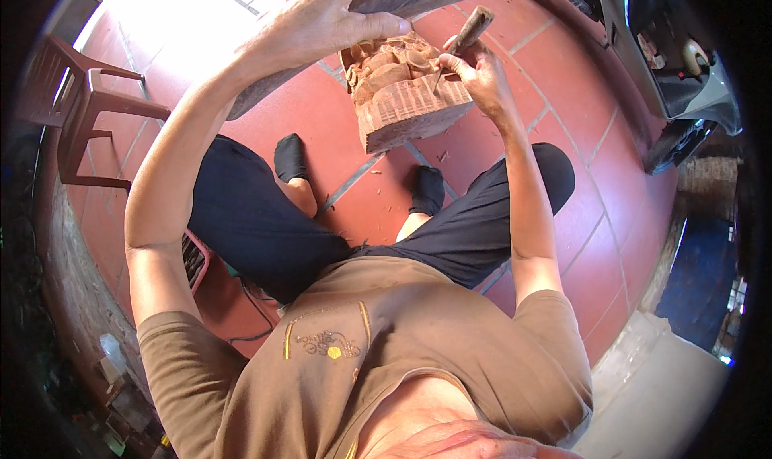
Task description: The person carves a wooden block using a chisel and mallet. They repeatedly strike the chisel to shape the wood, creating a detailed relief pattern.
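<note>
In front of me, a carved wooden block [392, 73] stands tilted, with rounded relief on its upper part and a row of tool marks along its plainer lower part. My right hand [484, 77] is closed around a wood-handled chisel [473, 30], whose thin blade reaches down to the block's right side. My left hand [322, 25] lies across a grey wooden beam [269, 92] behind the block. Its thumb is stretched out, with the tip at the carving's top edge; the other fingers are mostly cut off by the upper picture edge.
Wood chips lie scattered on the red tiled floor [354, 194] between my feet. A brown plastic chair [104, 97] stands at the left. At the far right is a parked motorbike [683, 65]. A dark cable [257, 314] runs beside my left thigh.
</note>
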Demonstrator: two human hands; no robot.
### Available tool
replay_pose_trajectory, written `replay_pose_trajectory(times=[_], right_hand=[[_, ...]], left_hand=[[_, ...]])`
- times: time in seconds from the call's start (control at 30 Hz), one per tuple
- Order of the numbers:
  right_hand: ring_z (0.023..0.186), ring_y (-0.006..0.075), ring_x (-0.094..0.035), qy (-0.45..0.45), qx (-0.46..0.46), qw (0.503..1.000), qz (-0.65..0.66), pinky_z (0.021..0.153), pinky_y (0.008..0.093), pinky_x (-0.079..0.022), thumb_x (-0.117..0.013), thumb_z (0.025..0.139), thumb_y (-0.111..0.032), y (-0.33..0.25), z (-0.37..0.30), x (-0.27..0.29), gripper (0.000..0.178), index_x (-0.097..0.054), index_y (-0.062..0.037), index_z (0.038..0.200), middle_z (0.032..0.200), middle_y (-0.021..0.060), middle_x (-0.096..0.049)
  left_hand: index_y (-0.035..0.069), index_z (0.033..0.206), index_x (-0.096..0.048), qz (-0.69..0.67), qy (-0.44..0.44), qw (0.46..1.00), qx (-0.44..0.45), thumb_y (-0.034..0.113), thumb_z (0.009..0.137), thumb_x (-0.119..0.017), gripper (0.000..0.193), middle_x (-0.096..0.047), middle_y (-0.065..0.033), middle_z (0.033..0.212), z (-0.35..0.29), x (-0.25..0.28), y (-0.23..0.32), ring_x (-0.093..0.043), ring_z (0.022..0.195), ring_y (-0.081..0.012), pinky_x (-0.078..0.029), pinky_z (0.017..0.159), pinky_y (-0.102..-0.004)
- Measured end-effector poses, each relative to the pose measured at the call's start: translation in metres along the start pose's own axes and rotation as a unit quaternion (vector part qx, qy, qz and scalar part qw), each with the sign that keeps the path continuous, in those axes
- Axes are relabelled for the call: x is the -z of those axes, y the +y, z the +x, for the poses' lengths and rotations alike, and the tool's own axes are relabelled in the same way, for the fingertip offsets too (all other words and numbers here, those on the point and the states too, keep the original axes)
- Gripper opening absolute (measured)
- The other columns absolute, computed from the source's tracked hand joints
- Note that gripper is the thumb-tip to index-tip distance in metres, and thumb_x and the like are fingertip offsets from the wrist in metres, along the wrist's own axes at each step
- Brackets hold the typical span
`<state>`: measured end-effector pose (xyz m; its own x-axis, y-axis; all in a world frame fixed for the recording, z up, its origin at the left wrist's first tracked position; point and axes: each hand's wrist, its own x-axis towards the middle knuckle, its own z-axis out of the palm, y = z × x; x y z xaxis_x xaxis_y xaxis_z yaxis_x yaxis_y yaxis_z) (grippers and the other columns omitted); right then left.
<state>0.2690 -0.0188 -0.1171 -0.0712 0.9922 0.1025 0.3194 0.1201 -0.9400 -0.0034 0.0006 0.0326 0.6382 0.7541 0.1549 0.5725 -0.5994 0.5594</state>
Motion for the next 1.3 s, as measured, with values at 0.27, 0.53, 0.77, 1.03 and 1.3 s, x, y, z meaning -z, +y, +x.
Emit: replay_pose_trajectory(times=[0.27, 0.53, 0.77, 1.03, 1.3], right_hand=[[0.080, 0.0107, -0.063, 0.049, 0.028, 0.998, -0.009, 0.073, 0.0285, -0.051, -0.069, 0.092, -0.012, 0.001, -0.006, -0.005, 0.018, -0.064, -0.0005, 0.105, 0.086, 0.0043, -0.069], [0.079, 0.0098, -0.063, 0.050, 0.012, 0.997, 0.061, 0.070, 0.0268, -0.051, -0.071, 0.091, -0.012, -0.003, -0.005, -0.008, 0.020, -0.064, 0.0004, 0.104, 0.086, 0.0044, -0.070], [0.077, 0.0111, -0.064, 0.052, 0.040, 0.998, 0.008, 0.071, 0.0277, -0.052, -0.071, 0.091, -0.013, 0.005, -0.008, -0.005, 0.019, -0.064, -0.0004, 0.104, 0.086, 0.0051, -0.071], [0.079, 0.0117, -0.065, 0.049, 0.030, 0.996, 0.069, 0.071, 0.0287, -0.052, -0.070, 0.092, -0.014, 0.010, -0.002, -0.010, 0.019, -0.065, -0.0006, 0.104, 0.086, 0.0059, -0.071], [0.079, 0.0138, -0.066, 0.055, 0.051, 0.997, 0.000, 0.071, 0.0309, -0.052, -0.071, 0.091, -0.016, 0.014, -0.009, -0.004, 0.021, -0.065, -0.0017, 0.105, 0.087, 0.0077, -0.072]], left_hand=[[-0.002, 0.105, -0.056, -0.131, 0.092, 0.986, -0.049, 0.043, 0.091, -0.071, 0.049, -0.054, -0.0097, 0.087, -0.014, 0.009, 0.031, -0.052, 0.076, -0.0165, -0.044, 0.066, -0.0339], [-0.005, 0.129, -0.049, 0.088, -0.024, 0.995, 0.044, 0.051, 0.089, -0.069, 0.072, -0.058, -0.0234, 0.108, -0.006, -0.027, -0.003, -0.059, 0.099, -0.0283, -0.047, 0.088, -0.0386], [-0.003, 0.105, -0.052, 0.006, 0.081, 0.993, -0.088, 0.042, 0.093, -0.068, 0.049, -0.048, -0.0133, 0.085, -0.006, -0.004, 0.020, -0.050, 0.077, -0.0199, -0.043, 0.071, -0.0369], [-0.004, 0.140, -0.047, 0.072, 0.087, 0.988, -0.103, 0.050, 0.087, -0.070, 0.079, -0.065, -0.0264, 0.118, 0.005, -0.051, -0.042, -0.065, 0.104, -0.0344, -0.049, 0.095, -0.0406], [-0.004, 0.103, -0.056, -0.053, 0.029, 0.996, -0.062, 0.047, 0.091, -0.069, 0.054, -0.052, -0.0098, 0.081, -0.001, 0.009, 0.024, -0.052, 0.080, -0.0163, -0.044, 0.069, -0.0346]])
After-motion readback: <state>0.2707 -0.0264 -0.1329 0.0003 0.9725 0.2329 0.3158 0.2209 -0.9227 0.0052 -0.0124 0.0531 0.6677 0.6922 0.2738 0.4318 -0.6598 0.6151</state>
